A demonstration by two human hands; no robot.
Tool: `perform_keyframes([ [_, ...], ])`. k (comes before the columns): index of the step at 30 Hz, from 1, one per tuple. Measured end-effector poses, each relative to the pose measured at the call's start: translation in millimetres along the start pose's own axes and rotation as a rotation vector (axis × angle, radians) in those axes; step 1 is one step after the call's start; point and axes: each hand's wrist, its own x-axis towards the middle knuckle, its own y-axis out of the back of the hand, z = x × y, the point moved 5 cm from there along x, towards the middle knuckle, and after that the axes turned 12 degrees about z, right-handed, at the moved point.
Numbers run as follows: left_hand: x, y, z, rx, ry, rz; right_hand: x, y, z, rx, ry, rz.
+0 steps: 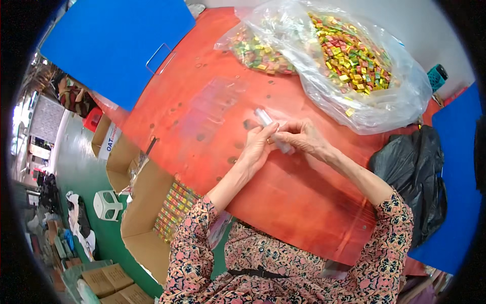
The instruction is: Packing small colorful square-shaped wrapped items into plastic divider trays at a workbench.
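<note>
Both my hands meet over the middle of the red table [314, 202]. Closed around a narrow clear plastic sleeve [264, 117] is my left hand [259, 143], and the sleeve's upper end sticks out past the thumb. My right hand [305, 139] pinches the same sleeve further down, its fingertips against the left ones. Whether anything sits inside the sleeve is hidden by my fingers. Beyond my left hand, a spread of flat clear sleeves [215, 101] lies on the table. A large clear bag [410, 96] of small foil-wrapped sweets [354, 61] stands open beyond my right hand.
Another clear bag of wrapped sweets [263, 53] lies beside the large one. A crumpled black plastic bag [412, 172] is at the right. Blue boards [121, 45] flank the table. Left and below, a cardboard box [139, 215] holds rows of packed sweets [174, 207]; beyond stands a white stool [106, 205].
</note>
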Motion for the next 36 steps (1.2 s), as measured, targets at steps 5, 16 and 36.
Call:
perform_keyframes([
  [5, -26, 36, 9, -0.041, -0.013, 0.071, 7, -31, 24, 0.01, -0.151, -0.17],
  [16, -33, 60, 3, -0.143, -0.052, 0.064, 31, -12, -34, -0.977, 0.892, 0.386],
  [36, -45, 64, -3, -0.266, -0.098, 0.098, 0, -80, -22, -0.57, 0.061, -0.208],
])
